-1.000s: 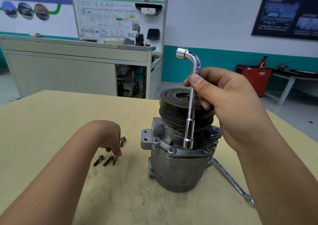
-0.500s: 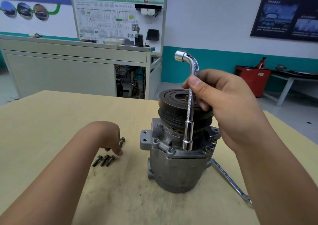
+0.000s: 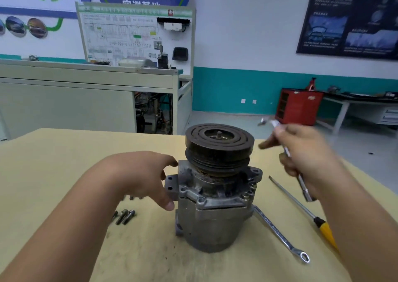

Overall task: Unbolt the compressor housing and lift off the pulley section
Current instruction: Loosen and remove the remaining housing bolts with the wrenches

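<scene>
A grey compressor housing (image 3: pixel 215 223) stands upright on the wooden table (image 3: pixel 53 174). The dark pulley (image 3: pixel 218 146) sits on top of it. My left hand (image 3: pixel 142 176) is at the housing's left side, thumb and fingers around the mounting lug. My right hand (image 3: pixel 305 154) is off to the right of the pulley and grips the L-shaped socket wrench (image 3: pixel 303 187), which is blurred and clear of the housing. Three removed bolts (image 3: pixel 123 216) lie on the table left of the housing; others behind my left hand are mostly hidden.
A combination spanner (image 3: pixel 280 236) lies on the table right of the housing. A yellow-handled screwdriver (image 3: pixel 301 208) lies further right, near the table's edge. A cream workbench (image 3: pixel 86 92) and a red cabinet (image 3: pixel 298 106) stand beyond the table.
My right hand lifted the socket wrench off the housing flange and swung it away to the right. My left hand left the bolts and moved right to the housing's lug.
</scene>
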`<state>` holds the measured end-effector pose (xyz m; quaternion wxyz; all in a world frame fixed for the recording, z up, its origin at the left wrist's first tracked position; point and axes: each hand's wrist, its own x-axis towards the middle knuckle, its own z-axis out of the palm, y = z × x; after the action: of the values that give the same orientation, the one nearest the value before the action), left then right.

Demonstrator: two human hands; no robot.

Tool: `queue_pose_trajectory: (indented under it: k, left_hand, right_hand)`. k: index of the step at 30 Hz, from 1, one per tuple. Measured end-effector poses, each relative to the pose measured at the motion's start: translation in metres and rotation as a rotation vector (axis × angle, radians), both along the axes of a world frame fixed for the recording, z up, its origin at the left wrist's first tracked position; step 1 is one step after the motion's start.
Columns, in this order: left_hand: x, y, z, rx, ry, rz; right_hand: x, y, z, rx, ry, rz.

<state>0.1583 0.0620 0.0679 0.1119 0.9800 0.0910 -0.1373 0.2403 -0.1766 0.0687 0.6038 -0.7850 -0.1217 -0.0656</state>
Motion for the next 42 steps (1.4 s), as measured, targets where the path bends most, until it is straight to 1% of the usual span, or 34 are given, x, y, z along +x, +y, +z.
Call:
queue_pose_trajectory:
  k: [1, 2, 4, 7, 8, 10, 12, 14, 16, 19, 21, 23, 24, 25, 28, 29, 30, 32, 34, 36, 38, 41, 42]
  left_hand:
    - [0.002, -0.003, -0.001, 0.035, 0.001, 0.005]
    - [0.004, -0.005, -0.003, 0.059, -0.005, 0.009]
    - [0.007, -0.008, -0.007, 0.089, -0.023, 0.001]
    - [0.010, -0.009, -0.013, 0.139, -0.048, -0.024]
    - [0.010, -0.008, -0.014, 0.131, -0.056, -0.024]
    - [0.012, -0.006, -0.018, 0.054, -0.089, -0.009]
    - [0.018, -0.007, -0.025, 0.003, -0.157, -0.014]
    - [0.025, -0.010, -0.035, 0.044, -0.258, -0.028]
    - [0.030, -0.012, -0.042, 0.037, -0.360, -0.030]
    - [0.034, -0.003, -0.055, -0.093, -0.464, -0.025]
    - [0.034, 0.002, -0.063, -0.135, -0.503, -0.012]
    - [0.031, 0.005, -0.072, -0.189, -0.574, 0.066]
    - [0.028, 0.005, -0.077, -0.254, -0.635, 0.116]
    - [0.025, 0.003, -0.082, -0.370, -0.699, 0.171]
    - [0.010, -0.017, -0.091, -0.820, -0.873, 0.339]
    - [0.003, -0.025, -0.094, -0.922, -0.905, 0.361]
    - [-0.002, -0.032, -0.098, -0.961, -0.929, 0.346]
    - [-0.014, -0.045, -0.108, -0.961, -0.950, 0.258]
    - [-0.020, -0.058, -0.115, -0.948, -0.907, 0.160]
    - [-0.023, -0.064, -0.121, -0.941, -0.878, 0.097]
    - [-0.025, -0.068, -0.122, -0.945, -0.893, 0.103]
    - [-0.028, -0.071, -0.121, -0.920, -0.928, 0.116]
    - [-0.028, -0.072, -0.122, -0.904, -0.947, 0.112]
  right_hand:
    - [0.003, -0.002, -0.013, -0.075, 0.046, -0.010]
    - [0.004, -0.004, -0.025, -0.092, 0.087, 0.002]
    - [0.001, -0.008, -0.041, -0.041, 0.134, 0.040]
    - [-0.005, -0.012, -0.054, 0.040, 0.125, 0.040]
    - [-0.007, -0.012, -0.057, 0.054, 0.116, 0.030]
    - [-0.013, -0.015, -0.060, 0.083, 0.106, 0.013]
    - [-0.023, -0.019, -0.063, 0.146, 0.113, 0.004]
    - [-0.035, -0.024, -0.067, 0.213, 0.137, 0.020]
    - [-0.045, -0.028, -0.071, 0.273, 0.182, 0.056]
    - [-0.053, -0.033, -0.073, 0.324, 0.232, 0.115]
    - [-0.052, -0.036, -0.073, 0.300, 0.243, 0.127]
    - [-0.048, -0.037, -0.072, 0.281, 0.260, 0.128]
    - [-0.044, -0.038, -0.072, 0.290, 0.283, 0.124]
    - [-0.039, -0.038, -0.071, 0.308, 0.316, 0.116]
    - [-0.024, -0.040, -0.068, 0.330, 0.403, 0.103]
    - [-0.020, -0.041, -0.069, 0.285, 0.401, 0.100]
    - [-0.015, -0.043, -0.071, 0.213, 0.384, 0.087]
    - [-0.006, -0.046, -0.077, 0.029, 0.326, 0.042]
    - [0.002, -0.048, -0.084, -0.143, 0.271, -0.001]
    - [0.006, -0.049, -0.092, -0.267, 0.239, -0.052]
    - [0.007, -0.048, -0.101, -0.378, 0.199, -0.102]
    - [0.008, -0.048, -0.109, -0.598, 0.092, -0.178]
    - [0.008, -0.048, -0.110, -0.638, 0.069, -0.198]
